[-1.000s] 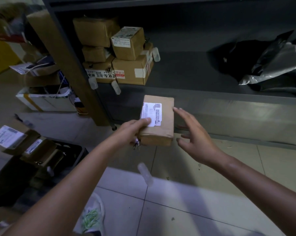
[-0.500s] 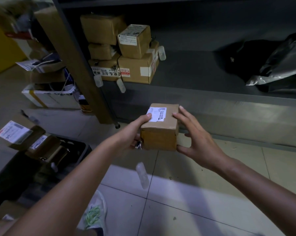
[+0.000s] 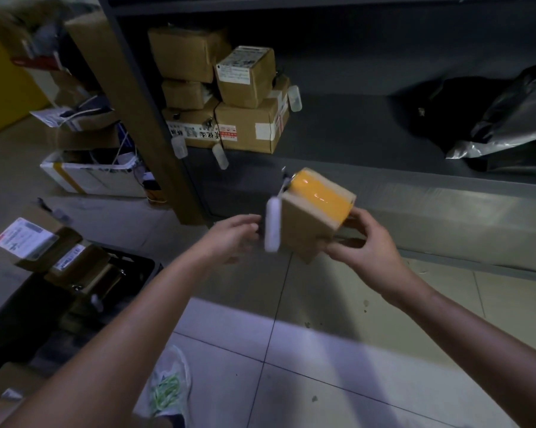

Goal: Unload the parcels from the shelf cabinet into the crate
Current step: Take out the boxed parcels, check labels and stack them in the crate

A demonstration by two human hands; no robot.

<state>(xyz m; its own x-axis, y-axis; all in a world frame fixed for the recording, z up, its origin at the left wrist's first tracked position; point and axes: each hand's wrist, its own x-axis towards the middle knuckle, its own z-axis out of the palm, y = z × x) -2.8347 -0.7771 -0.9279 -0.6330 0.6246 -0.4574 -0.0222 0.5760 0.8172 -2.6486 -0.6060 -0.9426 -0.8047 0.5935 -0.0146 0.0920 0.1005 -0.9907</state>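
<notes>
My right hand (image 3: 364,245) grips a small brown parcel (image 3: 310,223) by its right and lower edges, tilted in the air before the shelf cabinet (image 3: 415,188); a yellow tape band shows on its upper face. A white tag (image 3: 273,228) hangs from the parcel's top left corner. The curled fingers of my left hand (image 3: 229,239) reach that tag; whether they pinch it is unclear. Several brown parcels (image 3: 229,97) are stacked at the shelf's left end. The black crate (image 3: 137,267) at lower left holds labelled parcels (image 3: 29,239).
Grey and black plastic mailer bags (image 3: 507,118) lie at the shelf's right end. A brown cabinet upright (image 3: 131,112) stands left of the stack, with a white box (image 3: 90,177) and more packages behind it. A shoe (image 3: 168,393) is on the tiled floor below.
The parcel has been turned over: its white label no longer faces me and the yellow taped face does. My right hand now grips it; my left hand has slid off to the tag side.
</notes>
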